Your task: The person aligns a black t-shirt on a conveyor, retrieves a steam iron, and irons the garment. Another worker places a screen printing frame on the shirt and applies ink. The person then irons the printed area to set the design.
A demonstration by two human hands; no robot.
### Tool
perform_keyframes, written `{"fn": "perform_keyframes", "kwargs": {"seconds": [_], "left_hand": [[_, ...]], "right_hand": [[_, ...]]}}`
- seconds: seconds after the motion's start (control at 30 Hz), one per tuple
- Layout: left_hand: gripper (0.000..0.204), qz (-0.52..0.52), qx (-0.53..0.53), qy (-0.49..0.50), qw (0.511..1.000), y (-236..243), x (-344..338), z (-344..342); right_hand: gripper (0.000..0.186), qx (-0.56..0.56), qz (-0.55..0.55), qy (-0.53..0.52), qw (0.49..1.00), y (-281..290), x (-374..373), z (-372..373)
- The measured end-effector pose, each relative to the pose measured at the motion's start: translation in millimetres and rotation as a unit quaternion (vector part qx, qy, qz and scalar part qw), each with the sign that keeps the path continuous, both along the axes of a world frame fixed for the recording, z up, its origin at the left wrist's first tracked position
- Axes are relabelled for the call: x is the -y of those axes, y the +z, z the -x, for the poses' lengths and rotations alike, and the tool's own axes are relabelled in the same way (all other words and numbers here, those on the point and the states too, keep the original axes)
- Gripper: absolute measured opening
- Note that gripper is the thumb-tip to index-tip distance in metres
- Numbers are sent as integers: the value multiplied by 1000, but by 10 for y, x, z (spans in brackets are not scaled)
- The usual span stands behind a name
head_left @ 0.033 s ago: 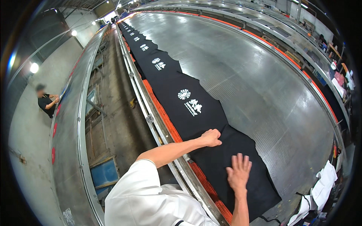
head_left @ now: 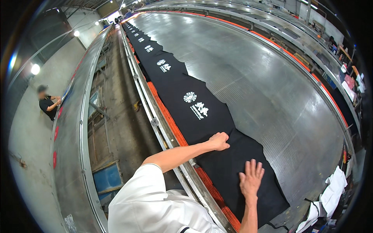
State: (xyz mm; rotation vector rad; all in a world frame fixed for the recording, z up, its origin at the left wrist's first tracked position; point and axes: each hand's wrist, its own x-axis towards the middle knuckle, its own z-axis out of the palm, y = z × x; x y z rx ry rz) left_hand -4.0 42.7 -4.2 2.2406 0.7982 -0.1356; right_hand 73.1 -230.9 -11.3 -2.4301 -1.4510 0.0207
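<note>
A black cloth piece [head_left: 248,155] without a print lies at the near end of a row of dark pieces on the long metal table. My left hand [head_left: 219,141] is closed at its upper edge, fingers curled in on the cloth; the fingertips are hidden. Flat on the same piece, my right hand [head_left: 251,181] rests with its fingers stretched out and holds nothing. Just beyond my left hand is a black cloth piece with a white print [head_left: 206,112], and similar printed pieces run away up the table.
Along the near side of the metal table [head_left: 287,112] runs a metal rail [head_left: 154,122] beside an orange strip [head_left: 167,112]. White sheets [head_left: 330,190] hang at the right end. Across the aisle, a person in black [head_left: 47,104] stands at another long table [head_left: 72,143].
My right hand has slid a little to the right over the cloth. My left hand has shifted very slightly right, still closed at the edge.
</note>
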Motion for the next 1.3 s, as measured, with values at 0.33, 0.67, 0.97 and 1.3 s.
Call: {"fn": "perform_keyframes", "kwargs": {"seconds": [0.33, 0.67, 0.97, 1.3], "left_hand": [[38, -225, 68, 32, 971, -162, 111, -128], [67, -274, 217, -339, 873, -383, 1341, 108], [57, -454, 142, -177, 861, -380, 452, -157], [63, -244, 171, -492, 818, -53, 1379, 715]], "right_hand": [[57, 17, 50, -116, 992, -60, 933, -269], [58, 31, 64, -54, 996, -32, 1115, -443], [59, 134, 35, -280, 950, -309, 1339, -102], [60, 72, 44, -367, 926, -264, 1506, -215]]}}
